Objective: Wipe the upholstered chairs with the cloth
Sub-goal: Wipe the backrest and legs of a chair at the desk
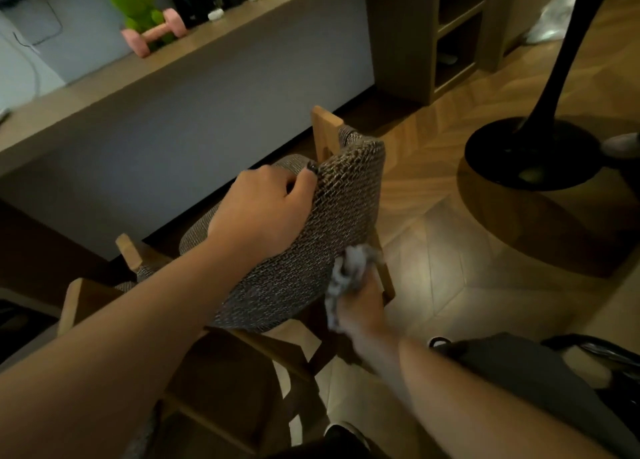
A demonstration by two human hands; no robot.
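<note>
Chair sits just in front of the long wooden counter, seat side toward it, woven grey-brown backrest facing the person. Wooden frame posts stick up past the fabric at both ends of the backrest.

Left hand: clamped over the top edge of the backrest, fingers curled over to the far side, thumb on the near side of the fabric. Dark-painted nail visible at the edge.

Right hand: fingers wrapped round a bunched grey-white cloth, at the lower right corner of the backrest, next to the wooden leg. Cloth is touching the fabric there. Hand is motion-blurred, finger detail not readable.

On the counter, behind the chair: fuzzy green figure with a pink dumbbell lying in front of it.

Right of the chair: black round pedestal base on a herringbone wood floor. Open wooden shelf unit at the counter's right end.
</note>
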